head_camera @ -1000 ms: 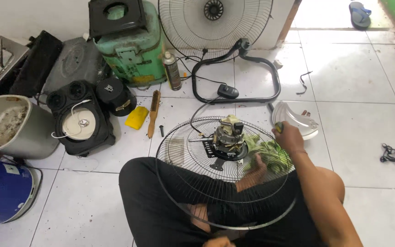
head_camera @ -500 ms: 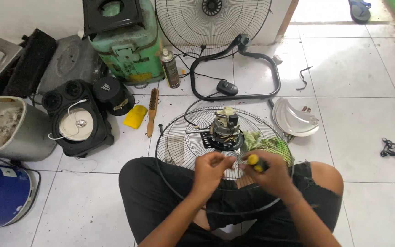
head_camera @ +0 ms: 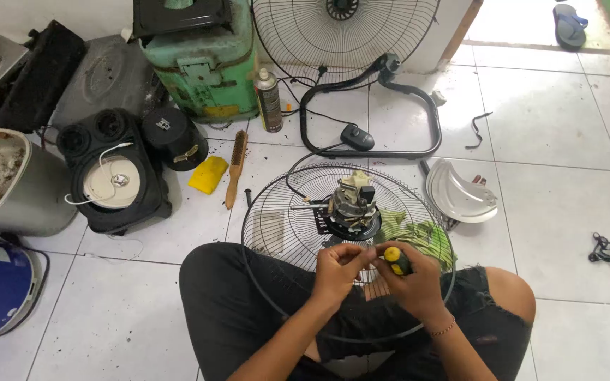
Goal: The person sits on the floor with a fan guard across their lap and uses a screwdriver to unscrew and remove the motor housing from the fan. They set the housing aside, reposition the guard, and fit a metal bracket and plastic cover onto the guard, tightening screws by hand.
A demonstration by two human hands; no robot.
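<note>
The person sits cross-legged on a glossy white tiled floor, both hands meeting over the near rim of a round wire fan guard that lies flat across the knees. The right hand is wrapped around a screwdriver with a rounded yellow-and-black handle; its shaft is hidden between the hands. The left hand has its fingers curled and pinched together just beside the handle; what they pinch, if anything, is too small to tell. At the guard's centre stands the bare fan motor, a squat block of metal and dark plastic. A crumpled green cloth lies on the wires beside it. A smooth grey curved cover rests on the tiles just outside the guard.
</note>
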